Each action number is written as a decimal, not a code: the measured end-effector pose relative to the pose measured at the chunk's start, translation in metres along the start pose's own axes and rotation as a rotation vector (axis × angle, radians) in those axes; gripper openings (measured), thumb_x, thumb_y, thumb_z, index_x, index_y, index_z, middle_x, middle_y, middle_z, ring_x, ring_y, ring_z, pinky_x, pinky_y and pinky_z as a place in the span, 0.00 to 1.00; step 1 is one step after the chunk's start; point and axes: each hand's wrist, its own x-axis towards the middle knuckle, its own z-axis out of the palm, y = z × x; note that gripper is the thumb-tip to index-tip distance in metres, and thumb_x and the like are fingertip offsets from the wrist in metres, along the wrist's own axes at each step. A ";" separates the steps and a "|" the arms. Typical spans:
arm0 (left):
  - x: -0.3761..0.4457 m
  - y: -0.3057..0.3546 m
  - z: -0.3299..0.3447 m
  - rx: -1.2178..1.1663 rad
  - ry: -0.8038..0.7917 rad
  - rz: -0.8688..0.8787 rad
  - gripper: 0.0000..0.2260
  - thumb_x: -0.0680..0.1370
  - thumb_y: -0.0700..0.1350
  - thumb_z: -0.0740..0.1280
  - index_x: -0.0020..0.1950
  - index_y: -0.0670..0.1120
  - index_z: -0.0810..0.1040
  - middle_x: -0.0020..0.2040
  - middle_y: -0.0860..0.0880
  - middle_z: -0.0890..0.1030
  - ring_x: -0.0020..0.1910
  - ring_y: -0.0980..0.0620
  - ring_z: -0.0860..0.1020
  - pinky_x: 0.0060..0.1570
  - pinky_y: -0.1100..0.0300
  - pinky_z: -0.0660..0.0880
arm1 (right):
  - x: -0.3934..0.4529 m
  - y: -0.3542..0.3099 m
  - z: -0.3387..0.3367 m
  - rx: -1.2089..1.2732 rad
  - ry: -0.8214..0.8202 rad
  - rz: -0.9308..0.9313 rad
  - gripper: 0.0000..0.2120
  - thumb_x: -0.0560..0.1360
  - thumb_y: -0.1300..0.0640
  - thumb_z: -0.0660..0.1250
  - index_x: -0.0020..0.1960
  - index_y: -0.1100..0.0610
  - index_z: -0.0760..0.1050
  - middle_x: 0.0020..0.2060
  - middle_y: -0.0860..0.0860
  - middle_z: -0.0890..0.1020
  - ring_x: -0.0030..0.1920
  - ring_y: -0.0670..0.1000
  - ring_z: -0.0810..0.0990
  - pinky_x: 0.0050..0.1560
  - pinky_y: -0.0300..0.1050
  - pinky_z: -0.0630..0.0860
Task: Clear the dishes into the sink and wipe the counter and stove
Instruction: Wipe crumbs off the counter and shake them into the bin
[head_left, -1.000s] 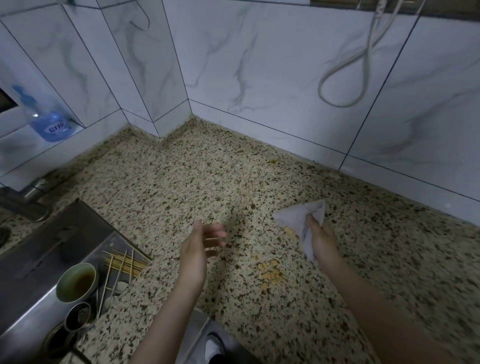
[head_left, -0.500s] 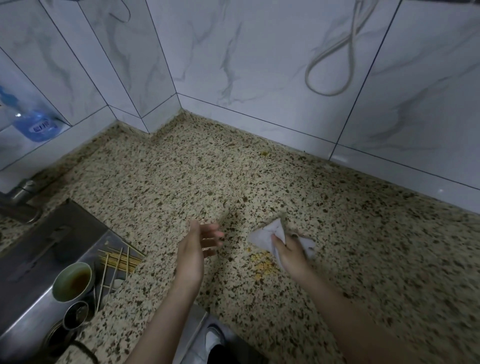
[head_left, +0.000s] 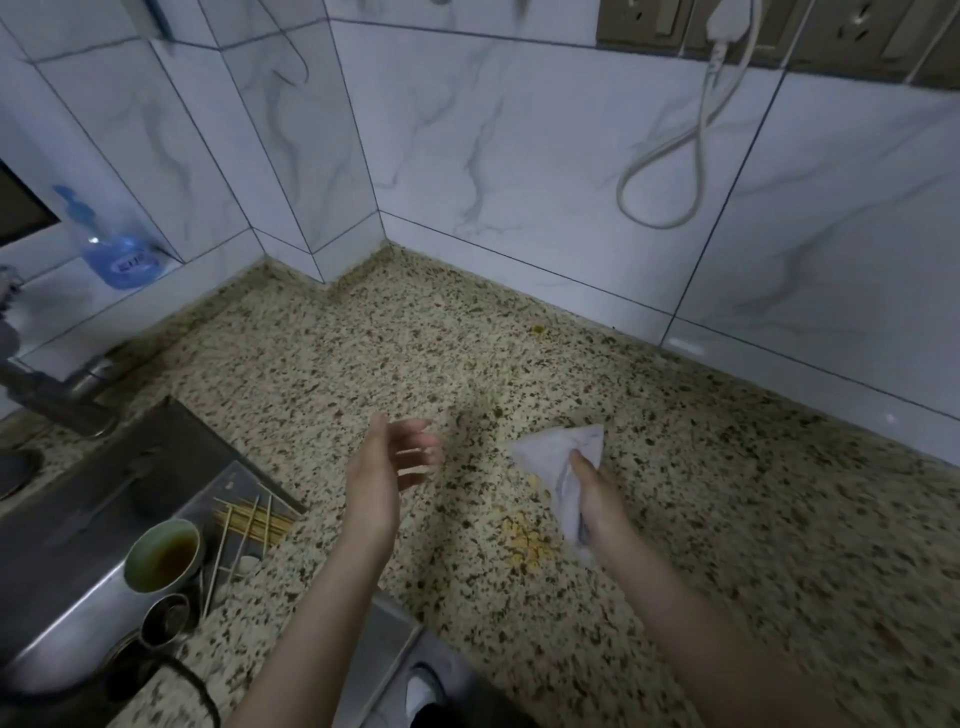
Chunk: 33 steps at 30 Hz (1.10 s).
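Right hand (head_left: 597, 493) gripped a crumpled white paper towel (head_left: 558, 460) and pressed it on the speckled stone counter (head_left: 727, 545), its fingers curled round the wad. Left hand (head_left: 387, 467) hovered just above the counter with its palm turned toward the towel, its fingers loosely spread and holding nothing. Yellow crumbs (head_left: 522, 540) lay on the counter between the two forearms, just nearer than the towel; a few more showed at the towel's near edge. To the left, the steel sink (head_left: 67, 639) held a green cup (head_left: 162, 556) of brown liquid, a small metal cup (head_left: 166, 618) just in front of it, and a bundle of wooden skewers (head_left: 249, 522) beside them. Farther back on the left, a faucet (head_left: 52, 389) reached over the sink. A small yellow scrap (head_left: 537, 329) lay near the base of the tiled wall (head_left: 519, 156). A blue soap bottle (head_left: 117, 254) stood on a ledge at the far left, and a white cord (head_left: 670, 171) hung in a loop against the tiles.
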 end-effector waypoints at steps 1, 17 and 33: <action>-0.002 0.001 -0.003 -0.008 0.010 0.001 0.25 0.82 0.55 0.47 0.48 0.44 0.80 0.39 0.48 0.83 0.35 0.53 0.80 0.40 0.56 0.75 | 0.000 -0.003 0.002 0.054 -0.006 0.045 0.27 0.79 0.45 0.57 0.72 0.60 0.63 0.69 0.57 0.68 0.67 0.58 0.69 0.58 0.48 0.67; -0.052 0.045 -0.134 -0.289 0.375 -0.006 0.20 0.83 0.53 0.49 0.52 0.44 0.76 0.33 0.51 0.81 0.28 0.53 0.77 0.30 0.62 0.73 | -0.097 -0.054 0.129 0.344 -0.582 0.089 0.17 0.80 0.48 0.54 0.52 0.57 0.76 0.38 0.55 0.86 0.45 0.56 0.82 0.38 0.49 0.81; -0.350 0.008 -0.460 -0.358 1.048 0.224 0.18 0.83 0.51 0.49 0.51 0.42 0.76 0.37 0.49 0.81 0.31 0.54 0.77 0.31 0.63 0.73 | -0.394 0.153 0.377 -0.103 -1.105 0.338 0.15 0.79 0.49 0.58 0.53 0.60 0.77 0.37 0.56 0.85 0.36 0.54 0.85 0.38 0.49 0.82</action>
